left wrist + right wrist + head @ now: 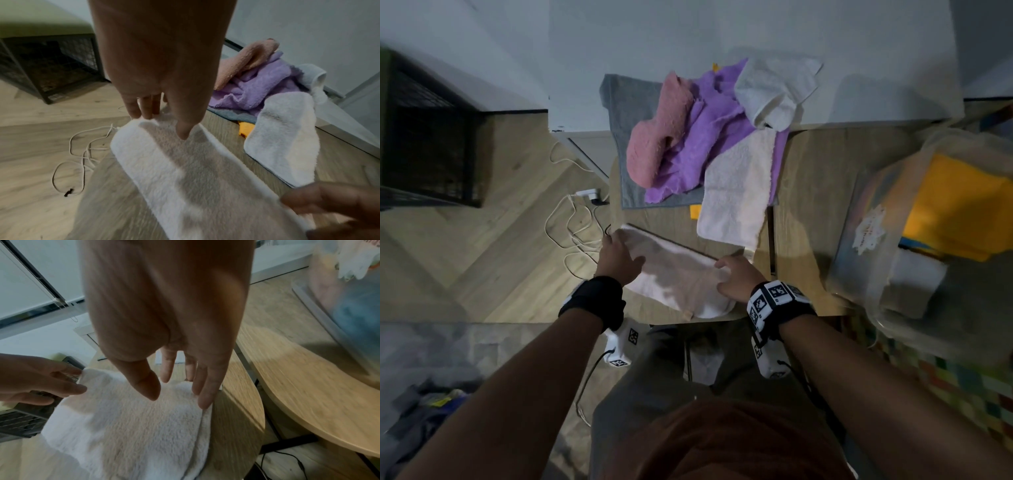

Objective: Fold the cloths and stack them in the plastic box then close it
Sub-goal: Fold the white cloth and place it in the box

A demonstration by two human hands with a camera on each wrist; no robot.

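Note:
A white cloth (678, 277) lies folded into a long band near the front of the wooden table (726, 245), and its near end droops over the edge. My left hand (619, 255) touches its left end with straight fingers (141, 108) and the thumb spread above the cloth (185, 170). My right hand (734, 277) rests its straight fingers (202, 394) on the right edge of the cloth (127, 421). Neither hand curls round it. The clear plastic box (866, 219) stands open at the right, with a yellow cloth (959, 205) and a white one inside.
Further back on the table lies a heap of unfolded cloths: pink (657, 137), purple (709, 140), white (774, 89), cream (736, 192) and grey (619, 102). A white cable (571, 226) coils on the floor to the left. A dark wire crate (428, 137) stands far left.

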